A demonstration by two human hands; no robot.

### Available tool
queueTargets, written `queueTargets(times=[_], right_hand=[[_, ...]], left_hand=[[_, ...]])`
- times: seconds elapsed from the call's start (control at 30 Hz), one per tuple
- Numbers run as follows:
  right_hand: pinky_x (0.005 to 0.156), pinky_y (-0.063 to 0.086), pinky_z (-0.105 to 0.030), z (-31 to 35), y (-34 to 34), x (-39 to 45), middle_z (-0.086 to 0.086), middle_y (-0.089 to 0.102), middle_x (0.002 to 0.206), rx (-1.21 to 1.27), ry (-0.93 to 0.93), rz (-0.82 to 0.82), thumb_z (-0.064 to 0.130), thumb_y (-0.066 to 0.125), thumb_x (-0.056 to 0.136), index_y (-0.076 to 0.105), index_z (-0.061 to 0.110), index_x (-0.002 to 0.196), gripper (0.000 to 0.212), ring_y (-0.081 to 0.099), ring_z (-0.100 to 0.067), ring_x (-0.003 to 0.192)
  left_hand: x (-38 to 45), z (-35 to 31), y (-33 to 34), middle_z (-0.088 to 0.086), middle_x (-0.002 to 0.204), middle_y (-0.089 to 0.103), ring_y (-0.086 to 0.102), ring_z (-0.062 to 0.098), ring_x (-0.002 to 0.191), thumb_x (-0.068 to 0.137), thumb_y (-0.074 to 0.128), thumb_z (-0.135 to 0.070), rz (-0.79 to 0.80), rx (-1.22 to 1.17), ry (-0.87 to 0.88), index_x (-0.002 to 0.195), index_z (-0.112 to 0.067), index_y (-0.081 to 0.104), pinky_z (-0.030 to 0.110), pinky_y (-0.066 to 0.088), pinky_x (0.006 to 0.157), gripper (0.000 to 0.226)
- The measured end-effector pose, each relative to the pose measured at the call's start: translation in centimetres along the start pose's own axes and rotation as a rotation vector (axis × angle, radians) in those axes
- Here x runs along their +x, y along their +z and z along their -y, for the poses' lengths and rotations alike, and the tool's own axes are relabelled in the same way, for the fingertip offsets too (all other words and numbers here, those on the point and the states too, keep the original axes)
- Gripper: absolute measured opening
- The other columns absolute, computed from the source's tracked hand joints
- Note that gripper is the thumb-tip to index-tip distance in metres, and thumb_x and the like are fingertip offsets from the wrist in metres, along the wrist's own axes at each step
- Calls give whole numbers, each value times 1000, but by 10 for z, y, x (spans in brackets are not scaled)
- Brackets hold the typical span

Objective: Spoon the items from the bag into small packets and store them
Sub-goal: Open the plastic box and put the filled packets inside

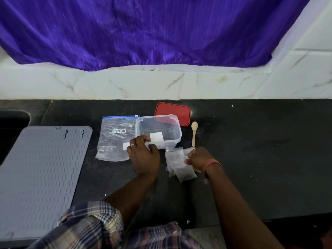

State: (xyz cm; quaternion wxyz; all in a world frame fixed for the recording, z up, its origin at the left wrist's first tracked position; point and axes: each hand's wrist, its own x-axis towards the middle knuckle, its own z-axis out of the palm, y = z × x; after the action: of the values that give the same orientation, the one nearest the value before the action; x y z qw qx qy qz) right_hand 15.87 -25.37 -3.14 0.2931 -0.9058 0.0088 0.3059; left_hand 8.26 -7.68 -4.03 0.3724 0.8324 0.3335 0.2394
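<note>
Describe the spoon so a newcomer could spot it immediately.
Start at the black counter and find the clear box in the middle. Just right of it, in front of the red lid, lies the spoon. It is the only pale wooden thing there, bowl pointing away.

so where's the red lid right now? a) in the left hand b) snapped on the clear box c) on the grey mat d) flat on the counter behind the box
d: the red lid lies flat on the dark counter just behind the open clear box, and neither hand holds it.
</note>
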Motion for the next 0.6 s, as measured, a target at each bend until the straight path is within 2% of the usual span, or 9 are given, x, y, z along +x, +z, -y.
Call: queueTargets(times=[0.07,0.1,0.17,0.27,0.33,0.4,0.5,0.57,0.6], right_hand=[[80,56,-27,13,-14,-13,-7,73,86,72,-69,113,10,75,84,73,8,84,2,69,-22,90],[84,56,-32,22,-22,-19,-6,73,87,77,-131,162,8,72,85,72,13,79,8,67,-19,88],[82,52,-31,44,-35,-27,-2,69,85,201,-245,195,1,63,88,67,18,78,20,63,-15,85],[74,56,-32,75,-36,-23,-4,68,81,647,-340,39,-1,58,92,64,14,88,17,66,-16,77],[60,55,-22,94,-26,-8,-5,68,83,740,-323,-132,3,60,95,64,9,95,8,66,-12,71],[54,49,-15,112,-12,7,-4,67,89,744,-242,-236,6,60,96,65,6,102,8,63,-14,78],[71,52,-25,129,9,32,-4,69,96,676,-119,-250,11,59,96,66,13,100,8,63,-17,86],[90,55,-37,135,22,43,-9,72,107,634,-50,-243,16,60,95,69,11,107,17,67,-24,95],[96,53,-38,137,27,46,-11,71,112,631,-22,-252,17,59,95,69,10,113,22,67,-28,101]], left_hand=[[3,-3,-1,10,118,61,52,32,111,84,68,-11,-20,-19,-17,105,-19,61,42,46,91,23],[6,-5,-2,9,119,62,53,31,112,86,68,-13,-39,-29,-61,106,-19,62,41,45,92,22],[17,-5,-5,10,121,63,55,31,115,90,66,-14,-74,-57,-172,109,-19,65,35,40,93,20],[33,1,-10,9,124,66,58,28,119,95,62,-13,-67,-122,-283,113,-17,70,34,42,100,21],[44,5,-12,8,123,69,62,26,117,97,61,-15,-31,-180,-313,112,-16,73,35,45,103,19],[52,6,-11,7,122,70,64,24,113,98,62,-22,33,-225,-349,113,-17,74,33,46,101,19],[62,3,-13,7,126,68,64,27,115,97,65,-28,154,-256,-384,122,-21,68,40,50,103,26],[66,5,-16,4,129,66,64,26,116,96,67,-24,203,-273,-423,128,-21,65,43,51,104,32],[67,7,-18,2,130,66,63,25,117,96,66,-20,218,-282,-439,129,-23,65,44,52,103,33]])
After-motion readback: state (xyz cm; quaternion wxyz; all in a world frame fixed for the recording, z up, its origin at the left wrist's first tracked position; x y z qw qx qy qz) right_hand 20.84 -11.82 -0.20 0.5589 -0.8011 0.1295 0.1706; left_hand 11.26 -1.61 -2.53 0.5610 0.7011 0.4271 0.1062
